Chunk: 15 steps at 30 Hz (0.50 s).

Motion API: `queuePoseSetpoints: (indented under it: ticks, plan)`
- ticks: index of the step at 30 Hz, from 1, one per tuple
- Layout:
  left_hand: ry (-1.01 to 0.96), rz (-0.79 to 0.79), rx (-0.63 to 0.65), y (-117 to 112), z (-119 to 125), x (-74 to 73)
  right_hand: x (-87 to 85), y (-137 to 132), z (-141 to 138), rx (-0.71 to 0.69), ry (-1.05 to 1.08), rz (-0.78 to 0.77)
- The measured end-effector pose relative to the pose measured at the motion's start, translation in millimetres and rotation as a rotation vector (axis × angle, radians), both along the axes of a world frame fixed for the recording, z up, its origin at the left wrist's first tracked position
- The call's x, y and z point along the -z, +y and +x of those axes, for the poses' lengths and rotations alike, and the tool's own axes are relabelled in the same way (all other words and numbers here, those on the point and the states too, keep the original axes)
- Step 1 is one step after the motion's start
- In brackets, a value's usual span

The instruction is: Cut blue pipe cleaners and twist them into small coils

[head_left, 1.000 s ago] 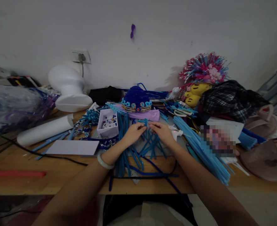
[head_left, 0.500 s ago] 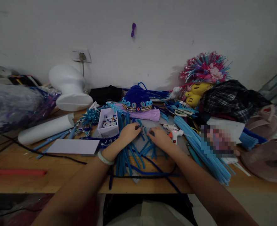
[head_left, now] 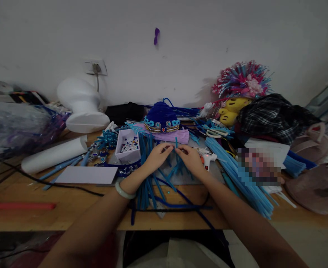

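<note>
My left hand (head_left: 158, 155) and my right hand (head_left: 190, 159) meet in the middle of the table, fingertips closed together. Between them a short light-blue pipe cleaner (head_left: 176, 141) stands up, pinched by both hands. Its lower end is hidden by the fingers. Below and beside the hands lie more blue pipe cleaners (head_left: 145, 186), some cut into short pieces. A hot glue gun (head_left: 207, 159), white with an orange part, rests just right of my right hand. Behind the hands sits a dark-blue beaded headpiece (head_left: 162, 118) on a bundle of lilac pipe cleaners (head_left: 180, 136).
A white box of beads (head_left: 128, 147) stands left of my hands, near a flat white board (head_left: 87, 175). Long light-blue pipe cleaners (head_left: 242, 178) lie at the right. Further back are a white foam head (head_left: 81, 104) and a yellow plush toy (head_left: 232, 111). A black cable (head_left: 54, 184) crosses the left side.
My hands were apart over the blue pieces; they have come together and now pinch one pipe cleaner upright between them. The view has shifted very slightly.
</note>
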State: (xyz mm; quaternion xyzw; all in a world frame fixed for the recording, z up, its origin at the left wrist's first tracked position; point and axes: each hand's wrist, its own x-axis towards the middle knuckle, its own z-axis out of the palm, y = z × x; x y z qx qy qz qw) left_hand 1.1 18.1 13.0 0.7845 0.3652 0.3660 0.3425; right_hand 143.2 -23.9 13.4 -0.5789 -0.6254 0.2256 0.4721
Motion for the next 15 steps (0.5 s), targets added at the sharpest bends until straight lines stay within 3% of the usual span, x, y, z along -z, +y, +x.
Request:
queuePoseSetpoints:
  ticks: [4,10,15]
  plan:
    - [-0.076,-0.171,0.123,-5,5,2.5,-8.6,-4,-3,0.014,0.241,0.016]
    - [0.076,-0.132,0.270,-14,8,1.4,-15.2,-6,-4,-0.033,0.565,-0.118]
    - [0.073,-0.165,0.262,-16,5,-6.9,-17.9,-5,-1,-0.136,0.723,-0.201]
